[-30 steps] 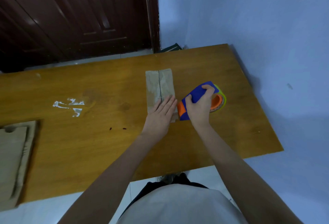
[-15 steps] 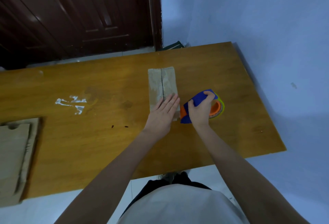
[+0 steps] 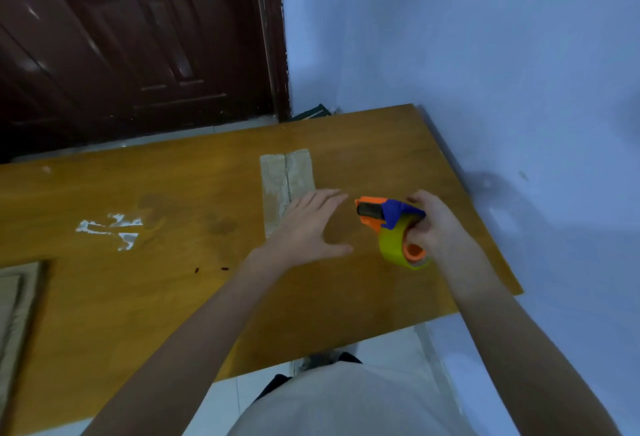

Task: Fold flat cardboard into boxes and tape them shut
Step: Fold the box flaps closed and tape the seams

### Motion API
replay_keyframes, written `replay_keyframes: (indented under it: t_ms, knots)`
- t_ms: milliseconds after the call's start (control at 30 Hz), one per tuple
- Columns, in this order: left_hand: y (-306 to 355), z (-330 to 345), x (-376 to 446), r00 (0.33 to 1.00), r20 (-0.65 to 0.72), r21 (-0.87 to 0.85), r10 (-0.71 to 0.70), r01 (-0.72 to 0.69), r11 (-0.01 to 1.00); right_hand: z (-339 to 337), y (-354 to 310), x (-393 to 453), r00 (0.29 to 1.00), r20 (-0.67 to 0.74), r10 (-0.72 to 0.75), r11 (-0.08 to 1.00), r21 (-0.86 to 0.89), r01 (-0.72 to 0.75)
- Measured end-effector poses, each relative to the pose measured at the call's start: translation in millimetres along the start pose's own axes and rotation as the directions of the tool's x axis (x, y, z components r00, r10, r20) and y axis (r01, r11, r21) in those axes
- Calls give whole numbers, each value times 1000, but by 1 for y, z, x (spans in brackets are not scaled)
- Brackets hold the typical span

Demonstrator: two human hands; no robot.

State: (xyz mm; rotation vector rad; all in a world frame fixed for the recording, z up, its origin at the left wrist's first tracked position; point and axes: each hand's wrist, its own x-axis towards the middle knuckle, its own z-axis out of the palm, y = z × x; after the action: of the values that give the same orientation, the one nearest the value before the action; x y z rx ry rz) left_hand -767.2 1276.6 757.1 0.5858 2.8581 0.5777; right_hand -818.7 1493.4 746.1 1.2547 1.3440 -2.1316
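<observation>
at the far left edge of the wooden table (image 3: 145,297) lies a stack of flat cardboard sheets (image 3: 15,300), cut off by the frame and too blurred to count. further right on the tabletop are a patch of white scuffed residue (image 3: 110,228) and two small dark specks (image 3: 211,268) nearer the person. behind the table stands a dark brown panelled door (image 3: 131,44), and a pale blue wall (image 3: 467,55) runs along the table's right side.

near the middle of the table sits the folded cardboard box (image 3: 285,179), a narrow pale rectangle with its two top flaps meeting in a centre seam that runs away from the person. the left hand (image 3: 308,228) lies over the near end of the box, palm down, fingers straight and spread a little, thumb stretched out toward the right; whether the palm presses the cardboard or hovers just above it cannot be told.

just right of that hand, apart from the box, the right hand (image 3: 433,224) grips the tape dispenser (image 3: 391,217), fingers curled round its blue and orange body. its orange nose points left toward the left hand's fingertips, not touching them. the roll of yellow-green tape (image 3: 393,245) hangs beneath on an orange hub. the dispenser appears raised off the table.
</observation>
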Motion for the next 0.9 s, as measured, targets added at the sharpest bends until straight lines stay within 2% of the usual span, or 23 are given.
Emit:
replay_keyframes:
  t_ms: [67, 100, 200, 300, 367, 500, 600, 733, 800, 900]
  knots:
    - [16, -7, 1, 999, 1, -237, -46, 45, 970, -3, 0, -10, 986, 59, 154, 984, 84, -158]
    - [24, -6, 2, 995, -5, -356, -104, 95, 930, -4, 1, -11, 979, 87, 183, 976, 107, -192]
    - [42, 7, 4, 965, 55, -673, -255, 225, 705, -8, 7, -14, 963, 147, 227, 953, 170, -251]
    - [53, 22, 5, 955, 174, -811, -241, 278, 514, -13, 9, -11, 954, 150, 261, 946, 154, -284]
    - [60, 27, 7, 940, 219, -854, -261, 314, 416, -18, 10, -12, 951, 139, 276, 947, 127, -294]
    - [72, 39, 13, 902, 298, -863, -312, 394, 317, -25, 14, -20, 955, 116, 272, 959, 47, -279]
    - [76, 47, 19, 841, 407, -858, -357, 486, 168, -31, 18, -20, 960, 126, 251, 962, -142, -233]
    - [82, 61, 35, 732, 568, -797, -375, 603, -32, -38, 17, -15, 975, 88, 204, 913, -376, -157]
    - [84, 69, 42, 694, 615, -762, -375, 645, -57, -39, 14, -12, 982, 76, 172, 888, -443, -122]
    - [87, 80, 54, 652, 656, -729, -380, 678, -96, -44, 12, -6, 982, 35, 188, 862, -485, -147]
